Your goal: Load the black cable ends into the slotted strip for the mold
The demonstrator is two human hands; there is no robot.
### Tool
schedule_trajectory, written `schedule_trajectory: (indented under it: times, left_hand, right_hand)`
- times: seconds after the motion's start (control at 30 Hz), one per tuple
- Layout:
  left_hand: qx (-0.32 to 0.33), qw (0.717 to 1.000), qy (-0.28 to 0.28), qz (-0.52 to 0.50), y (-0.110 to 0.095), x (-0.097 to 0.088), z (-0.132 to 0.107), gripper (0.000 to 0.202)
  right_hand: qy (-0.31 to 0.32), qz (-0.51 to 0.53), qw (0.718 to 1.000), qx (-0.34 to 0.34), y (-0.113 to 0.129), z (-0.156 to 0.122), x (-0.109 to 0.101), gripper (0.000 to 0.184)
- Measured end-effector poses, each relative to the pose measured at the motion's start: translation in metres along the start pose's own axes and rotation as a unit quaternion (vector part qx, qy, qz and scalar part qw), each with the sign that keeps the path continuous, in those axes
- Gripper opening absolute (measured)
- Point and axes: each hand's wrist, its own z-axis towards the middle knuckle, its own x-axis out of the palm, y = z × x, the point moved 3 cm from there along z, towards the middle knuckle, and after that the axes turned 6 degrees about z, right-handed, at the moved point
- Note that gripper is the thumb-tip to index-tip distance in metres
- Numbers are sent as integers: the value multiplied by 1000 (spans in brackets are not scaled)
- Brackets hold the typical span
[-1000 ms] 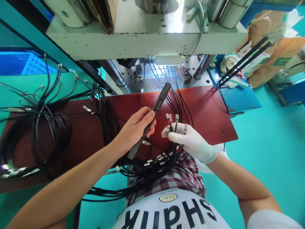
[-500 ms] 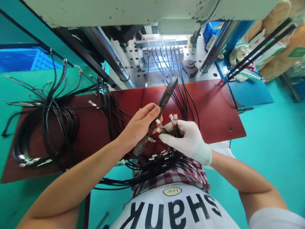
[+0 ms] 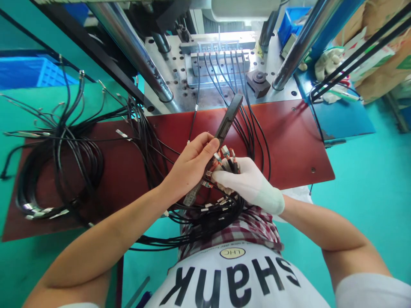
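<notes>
Hands meet over the red board's near edge: left hand grips a black bar, gloved right hand clasps cable ends. Bare board lies to the right; fingers hide the bar's middle.

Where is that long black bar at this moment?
The long black bar is gripped in the bare left hand near the middle of the head view, slanting up over the red mat, right beside the gloved right hand holding cable ends.

"SHARK" + "LHC" tag on shirt, upside-down
</notes>
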Motion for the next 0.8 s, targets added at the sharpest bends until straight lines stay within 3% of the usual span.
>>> schedule_trajectory:
  times: [0.13,0.27,0.4,0.47,0.57,0.8]
  left_hand:
    - [66,993,-37,94,4,-2,1,28]
    - [68,995,-13,75,2,-4,3,27]
    - [41,999,22,8,-1,-4,3,27]
    - [30,999,34,-3,-1,-4,2,28]
    - [16,999,45,-21,1,-4,1,29]
    - [11,998,43,-48,0,-2,-1,26]
  right_hand:
    - [-11,-18,999,-25,-2,-1,-1,23]
    - [4,-10,997,-79,1,-6,-4,24]
    - [-103,14,981,-162,0,-12,-13,20]
    - [-155,40,972,-171,-6,-12,-17,22]
    - [-179,109,964,-164,-16,-8,-21,27]
    - [-72,233,947,-211,-18,-6,-21,24]
